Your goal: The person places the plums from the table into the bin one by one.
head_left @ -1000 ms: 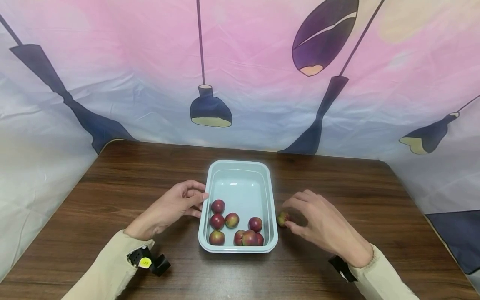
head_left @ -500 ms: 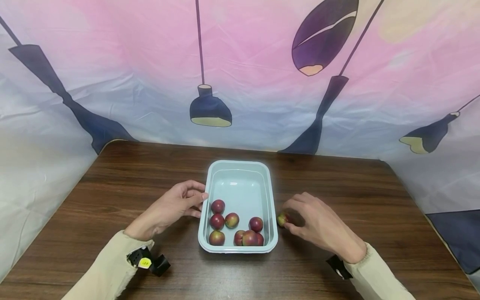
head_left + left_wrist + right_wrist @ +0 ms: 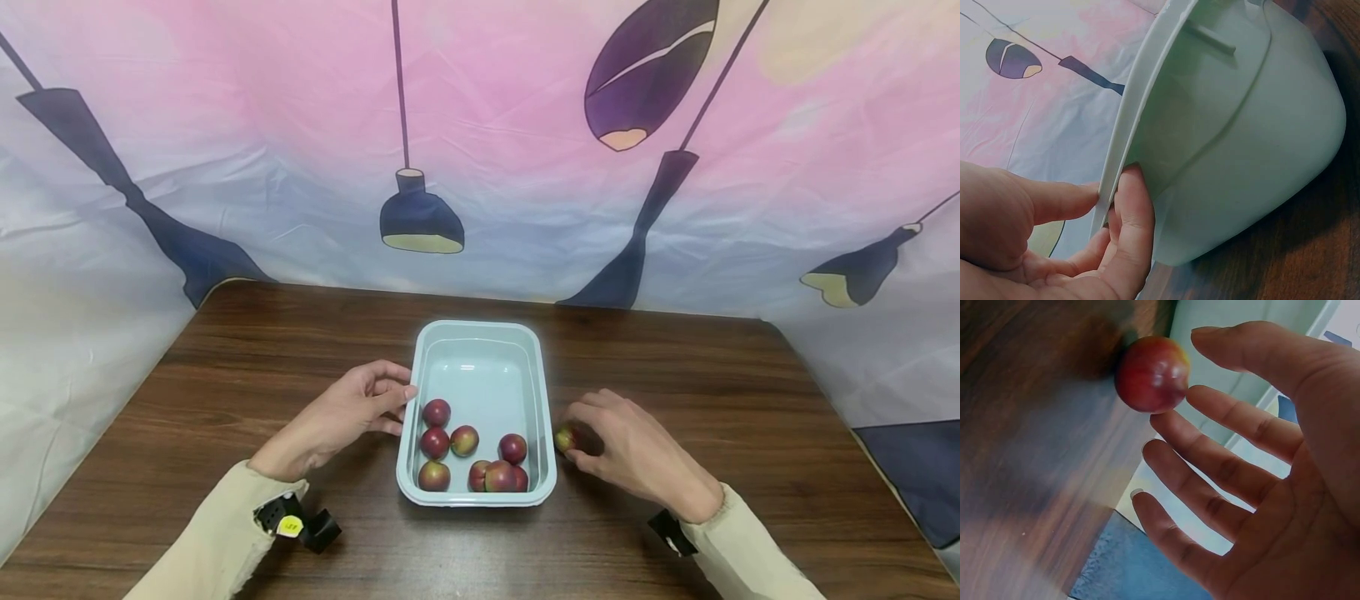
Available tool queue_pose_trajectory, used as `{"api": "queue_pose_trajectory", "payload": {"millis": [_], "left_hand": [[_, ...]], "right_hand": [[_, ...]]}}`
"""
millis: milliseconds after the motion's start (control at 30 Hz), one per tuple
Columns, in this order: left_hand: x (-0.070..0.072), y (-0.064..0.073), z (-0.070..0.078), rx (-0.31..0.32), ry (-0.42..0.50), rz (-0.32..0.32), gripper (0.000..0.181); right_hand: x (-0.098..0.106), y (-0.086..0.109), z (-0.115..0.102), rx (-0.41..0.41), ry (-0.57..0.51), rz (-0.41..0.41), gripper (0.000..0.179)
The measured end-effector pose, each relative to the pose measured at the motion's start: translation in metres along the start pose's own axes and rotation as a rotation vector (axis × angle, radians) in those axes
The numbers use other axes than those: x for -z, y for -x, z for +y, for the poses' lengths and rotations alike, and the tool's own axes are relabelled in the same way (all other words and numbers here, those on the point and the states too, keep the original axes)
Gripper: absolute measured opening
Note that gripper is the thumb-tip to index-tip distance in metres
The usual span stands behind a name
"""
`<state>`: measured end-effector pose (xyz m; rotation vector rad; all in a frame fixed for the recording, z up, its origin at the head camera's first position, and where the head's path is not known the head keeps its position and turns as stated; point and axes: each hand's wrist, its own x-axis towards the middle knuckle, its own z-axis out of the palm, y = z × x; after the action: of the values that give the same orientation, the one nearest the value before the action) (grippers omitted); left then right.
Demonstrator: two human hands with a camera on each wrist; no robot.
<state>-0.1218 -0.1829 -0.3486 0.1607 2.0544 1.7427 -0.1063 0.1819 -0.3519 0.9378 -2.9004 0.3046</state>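
Note:
A pale blue-green plastic basin stands on the table with several red and yellow-green plums in its near half. At its left side, my left hand pinches the rim, thumb on top and fingers curled beneath in the left wrist view. Just outside the basin's right wall, a single plum sits on the table. My right hand is beside it with spread, slightly bent fingers. In the right wrist view the index and middle fingertips are right at the plum, while the thumb stands apart from it.
The dark wood-grain table carries the basin near its middle. Behind it hangs a pastel cloth printed with lamps. A black wrist device sticks out beneath the left sleeve.
My right hand and forearm have shifted slightly left, closer around the lone plum. My left hand and the basin have kept their places.

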Motion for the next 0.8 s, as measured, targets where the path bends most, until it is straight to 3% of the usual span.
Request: {"api": "queue_pose_trajectory", "payload": {"millis": [367, 800], "left_hand": [[-0.0001, -0.0002, 0.0001, -0.008, -0.002, -0.002, 0.042], [0.0002, -0.0002, 0.0000, -0.008, 0.001, -0.003, 0.041]], "right_hand": [[-0.0044, 0.0000, 0.0031, -0.022, -0.005, -0.032, 0.029], [-0.0096, -0.0012, 0.0068, 0.017, -0.048, -0.041, 0.025]]}}
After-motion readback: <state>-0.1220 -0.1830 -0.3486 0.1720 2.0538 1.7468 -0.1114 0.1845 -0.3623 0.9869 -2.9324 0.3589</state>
